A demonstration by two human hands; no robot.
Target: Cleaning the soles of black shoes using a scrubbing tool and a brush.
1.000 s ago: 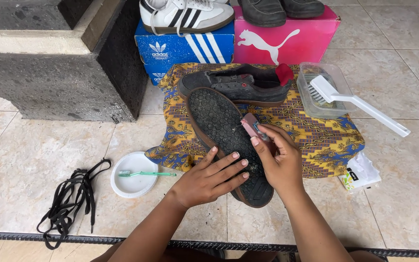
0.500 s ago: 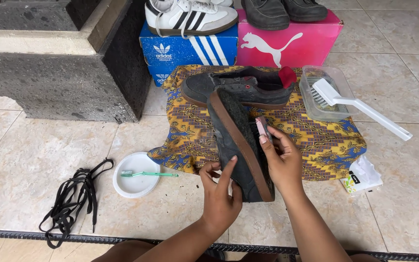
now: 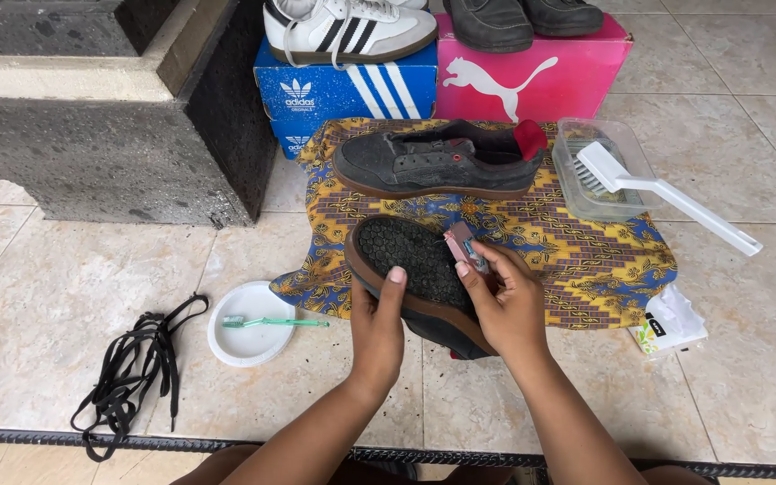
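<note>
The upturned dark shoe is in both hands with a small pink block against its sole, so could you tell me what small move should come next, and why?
Probably a short stroke of the pink block across the black sole. The right hand presses it at the sole's edge, while the left hand steadies the shoe from below, sole up.

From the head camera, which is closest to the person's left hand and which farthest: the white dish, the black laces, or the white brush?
From the left hand:
1. White dish, just to its left on the tiles.
2. Black laces, further left, past the dish.
3. White brush, far right, lying across the clear tray.
</note>
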